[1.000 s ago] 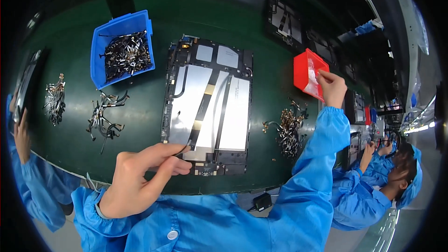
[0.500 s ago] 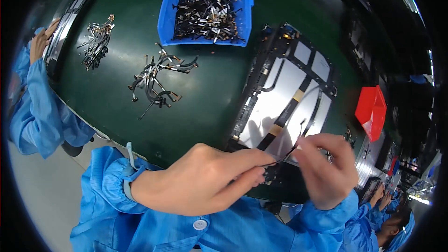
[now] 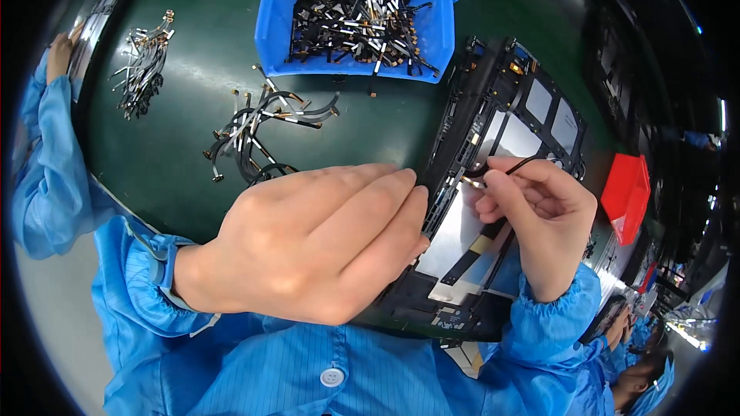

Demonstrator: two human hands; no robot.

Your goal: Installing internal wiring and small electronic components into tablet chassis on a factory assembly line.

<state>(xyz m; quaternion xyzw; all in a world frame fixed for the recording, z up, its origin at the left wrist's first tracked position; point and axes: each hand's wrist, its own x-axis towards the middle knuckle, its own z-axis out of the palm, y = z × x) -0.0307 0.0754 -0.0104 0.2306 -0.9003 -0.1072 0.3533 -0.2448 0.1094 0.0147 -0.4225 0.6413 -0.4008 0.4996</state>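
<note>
My right hand pinches a thin black cable between thumb and index finger, above an opened flat electronic device with silver panels and a black frame. The cable's bent end reaches toward the frame's left side. Beside that left edge, my left hand is closed, its back upward and fingers together; whatever its fingertips hold is hidden. Just beyond it lies a loose cluster of short cables, partly covered by the hand. A wide black strip with a tan band runs across the device's silver panel.
A blue bin full of short cables stands at the far middle of the green table. Another cable bunch lies at the left. At the right is a red tray. Other people in blue sleeves work at both sides.
Both hands have moved away from the near edge and apart: the right up over the device with the black cable, the left toward the cable cluster. The view has shifted slightly.
</note>
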